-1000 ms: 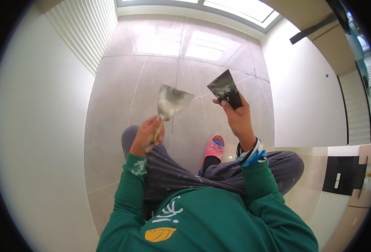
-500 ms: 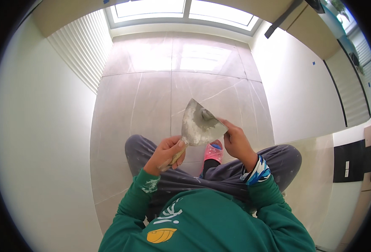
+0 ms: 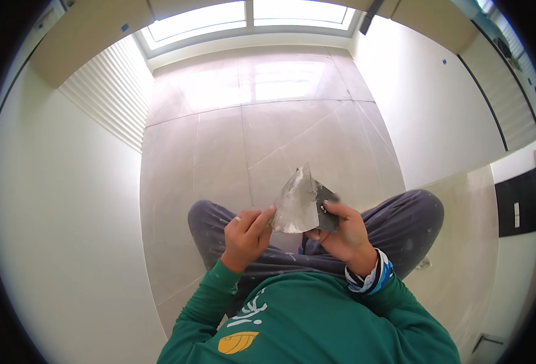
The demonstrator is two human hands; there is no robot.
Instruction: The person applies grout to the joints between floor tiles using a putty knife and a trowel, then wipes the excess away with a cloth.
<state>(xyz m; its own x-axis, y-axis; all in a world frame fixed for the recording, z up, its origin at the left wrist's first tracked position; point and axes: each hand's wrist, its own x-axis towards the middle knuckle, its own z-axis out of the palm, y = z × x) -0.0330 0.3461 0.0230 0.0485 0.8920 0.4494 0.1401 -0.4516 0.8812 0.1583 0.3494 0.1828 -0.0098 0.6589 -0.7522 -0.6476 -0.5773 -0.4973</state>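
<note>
My left hand (image 3: 245, 235) is closed at the left edge of a putty knife (image 3: 295, 207), its index finger reaching along the metal. The wide blade is smeared with whitish filler, and its handle is hidden from sight. My right hand (image 3: 344, 235) pinches a dark grey flat plate (image 3: 326, 195), thumb on top and fingers beneath. That plate lies against the right side of the putty knife blade and partly behind it; whether it is a second blade I cannot tell. Both things are held above my lap.
I sit with bent knees in grey trousers (image 3: 417, 221), spotted with white, on a tiled floor (image 3: 298, 133). Pale walls (image 3: 67, 200) rise on both sides, the left with a ribbed section (image 3: 113, 91). A bright window (image 3: 201, 24) is ahead, and a dark panel (image 3: 517, 203) at right.
The putty knife has turned and come closer to me. The dark grey plate now shows in my right hand, which earlier touched the blade's right corner. The pink slipper is no longer visible.
</note>
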